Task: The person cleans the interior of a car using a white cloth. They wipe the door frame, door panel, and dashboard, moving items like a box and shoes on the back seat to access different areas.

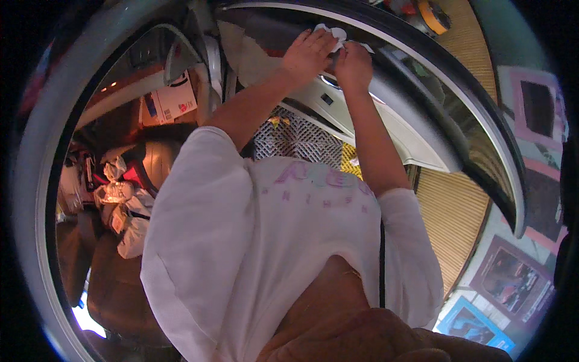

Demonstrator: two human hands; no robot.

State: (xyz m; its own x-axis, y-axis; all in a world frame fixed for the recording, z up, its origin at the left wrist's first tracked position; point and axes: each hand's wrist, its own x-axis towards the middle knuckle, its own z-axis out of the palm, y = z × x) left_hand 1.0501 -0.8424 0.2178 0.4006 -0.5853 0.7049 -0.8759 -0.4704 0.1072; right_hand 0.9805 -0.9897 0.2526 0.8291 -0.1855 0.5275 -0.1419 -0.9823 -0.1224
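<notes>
Both hands are at the top of the view, over the inner panel of an open car door (pixel 389 131). My left hand (pixel 310 53) lies with spread fingers on a crumpled white tissue or cloth (pixel 337 35), against the dark upper trim. Close to its right, my right hand (pixel 355 65) has bent fingers at another edge of the white material; whether this is the same piece I cannot tell. Just below the hands is the door's inner handle (pixel 330 81), with a small dark switch (pixel 326 98) lower on the light panel.
Car seats (pixel 122 289) holding plastic bags (pixel 135 226) are at the left, beyond the door frame. A white box (pixel 174 99) lies further up. Grey grating (pixel 298 135) shows below the door. Posters (pixel 513 280) and a ribbed tan surface (pixel 452 221) are at the right.
</notes>
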